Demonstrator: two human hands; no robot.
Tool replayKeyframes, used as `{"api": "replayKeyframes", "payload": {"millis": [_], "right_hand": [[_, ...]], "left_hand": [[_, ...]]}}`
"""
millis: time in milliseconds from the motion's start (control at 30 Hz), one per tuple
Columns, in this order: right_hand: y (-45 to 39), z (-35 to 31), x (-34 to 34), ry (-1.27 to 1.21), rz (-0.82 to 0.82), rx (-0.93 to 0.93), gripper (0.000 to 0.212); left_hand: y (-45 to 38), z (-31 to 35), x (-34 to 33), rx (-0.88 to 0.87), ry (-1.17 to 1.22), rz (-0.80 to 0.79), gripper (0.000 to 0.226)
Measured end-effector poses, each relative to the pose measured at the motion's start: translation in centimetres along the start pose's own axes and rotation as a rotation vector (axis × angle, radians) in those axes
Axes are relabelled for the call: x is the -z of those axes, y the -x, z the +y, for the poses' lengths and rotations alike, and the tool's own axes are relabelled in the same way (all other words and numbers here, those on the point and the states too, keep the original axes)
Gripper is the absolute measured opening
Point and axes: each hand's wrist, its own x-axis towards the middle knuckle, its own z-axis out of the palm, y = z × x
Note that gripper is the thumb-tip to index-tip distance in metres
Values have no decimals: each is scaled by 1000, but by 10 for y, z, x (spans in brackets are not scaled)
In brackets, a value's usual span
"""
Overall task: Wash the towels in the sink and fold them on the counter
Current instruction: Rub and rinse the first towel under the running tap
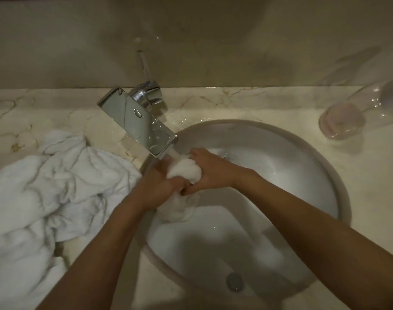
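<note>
A small white towel [186,171] is bunched up between both hands over the round white sink [303,157], right under the spout of the chrome faucet [135,121], and water runs onto it. My left hand [159,186] grips its left side. My right hand [209,171] grips its right side. A wet end of the cloth hangs down below the hands. A pile of crumpled white towels [52,189] lies on the marble counter [235,101] to the left of the sink.
A clear glass bottle [358,108] lies on its side on the counter at the far right. The drain [235,281] sits near the sink's front. A beige wall rises behind the faucet.
</note>
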Motion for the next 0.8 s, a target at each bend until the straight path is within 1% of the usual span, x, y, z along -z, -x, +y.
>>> {"api": "replayKeyframes", "payload": {"millis": [33,67,100,133,167,233,267,333,367,400,433,500,567,600,633,667,700,733,800], "right_hand": [[-5,-1,-5,-43,62,61,59],[-10,-2,-9,-101,91,101,61],[-14,-4,-14,-109,100,101,58],[-19,-8,-17,-64,106,71,53],[-25,-11,-17,-8,100,29,49],[-36,-20,-11,121,54,-16,43],[-40,-25,-8,194,31,-26,42],[-44,-32,-5,257,25,-82,44],[-43,-35,-5,262,42,-101,45],[-41,-37,-6,282,57,-104,44],[-37,-36,-8,298,88,-101,42],[-20,-37,-4,315,169,-128,43],[4,-38,7,211,226,-193,46],[16,-34,13,137,243,-229,46],[31,-32,19,70,259,-245,45],[42,-30,23,12,279,-257,41],[54,-32,27,-57,307,-261,38],[62,-33,30,-157,342,-280,36],[71,-40,35,-402,395,-295,43]], "left_hand": [[3,-3,1,-72,-73,39,39],[6,-7,2,-109,-161,92,51],[8,-10,2,-134,-224,150,59],[11,-10,1,-113,-252,206,63],[12,-12,-1,-93,-246,254,63],[18,-13,-5,-73,-160,295,64],[21,-14,-6,-74,-121,306,70],[23,-22,-8,-63,-46,343,87],[21,-23,-8,-32,4,367,88],[20,-20,-8,7,54,373,82],[19,-17,-10,11,90,365,72],[15,-7,-15,-83,135,376,51],[10,3,-23,-162,98,377,55],[5,8,-28,-154,2,344,58],[2,14,-33,-127,-89,290,55],[1,23,-38,-91,-1,298,51],[1,28,-40,-149,22,283,50],[0,34,-39,-224,-21,236,56],[-8,24,-37,-193,-63,167,89]]}}
